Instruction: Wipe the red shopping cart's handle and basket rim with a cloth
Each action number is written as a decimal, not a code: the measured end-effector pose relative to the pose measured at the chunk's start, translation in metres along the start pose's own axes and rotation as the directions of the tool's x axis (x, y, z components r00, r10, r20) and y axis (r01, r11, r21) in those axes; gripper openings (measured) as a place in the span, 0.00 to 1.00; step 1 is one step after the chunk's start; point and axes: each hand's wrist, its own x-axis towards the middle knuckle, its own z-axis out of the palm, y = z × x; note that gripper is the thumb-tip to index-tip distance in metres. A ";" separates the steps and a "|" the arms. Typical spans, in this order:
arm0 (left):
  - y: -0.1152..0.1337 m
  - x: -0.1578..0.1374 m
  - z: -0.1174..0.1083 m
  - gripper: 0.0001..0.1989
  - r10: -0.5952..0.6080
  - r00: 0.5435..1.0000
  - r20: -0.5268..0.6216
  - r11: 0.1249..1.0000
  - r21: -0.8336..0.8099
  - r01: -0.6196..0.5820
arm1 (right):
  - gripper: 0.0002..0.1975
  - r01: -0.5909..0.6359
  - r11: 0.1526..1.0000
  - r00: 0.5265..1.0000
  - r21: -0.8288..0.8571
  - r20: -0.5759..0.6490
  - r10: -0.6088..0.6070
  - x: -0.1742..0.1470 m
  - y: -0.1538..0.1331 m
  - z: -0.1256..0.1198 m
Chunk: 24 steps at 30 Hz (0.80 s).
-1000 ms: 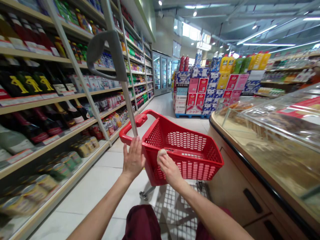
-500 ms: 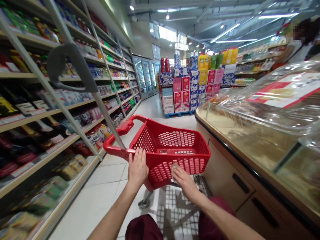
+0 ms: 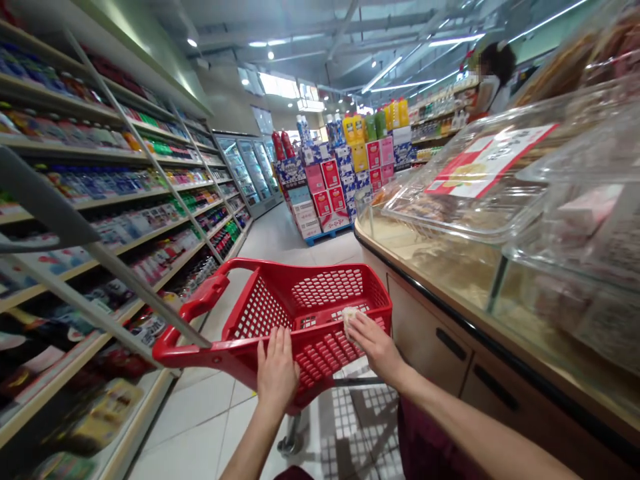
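In the head view a red plastic shopping basket cart [image 3: 240, 347] stands in front of me, its perforated basket tilted toward the right. Against the near side wall lies my left hand [image 3: 277, 373], fingers stretched out over the rim and the hand open. My right hand [image 3: 375, 343] is closed on a crumpled whitish cloth [image 3: 350, 321], at the near rim toward the front end of the basket. Whether the cloth is fabric or paper I cannot tell. A grey pull handle [image 3: 45, 200] slants up to the left from the cart.
Shelves of bottles and packs [image 3: 115, 200] line the left side. At right a wooden counter [image 3: 420, 327] carries clear plastic food boxes [image 3: 450, 207]. Stacked cartons [image 3: 325, 193] stand ahead on a blue pallet. A person [image 3: 493, 80] is at the back right.
My right hand has moved up with the cloth, from the basket's side wall to its rim. My view has turned right, and the cart and pull handle sit further left in it.
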 end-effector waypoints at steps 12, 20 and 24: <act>-0.001 -0.005 0.013 0.29 0.004 0.999 -0.045 0.998 0.059 -0.001 | 0.23 -0.315 0.947 0.938 -0.062 -0.169 0.301 0.011 0.045 -0.028; 0.000 -0.009 0.018 0.31 -0.025 0.997 -0.071 0.996 0.082 0.031 | 0.24 -0.183 0.982 0.983 -0.054 0.005 0.184 0.023 0.022 0.007; 0.002 -0.014 0.024 0.30 -0.034 0.996 -0.083 0.995 0.086 0.041 | 0.27 -0.395 0.900 0.918 -0.181 -0.069 0.390 0.013 0.050 -0.010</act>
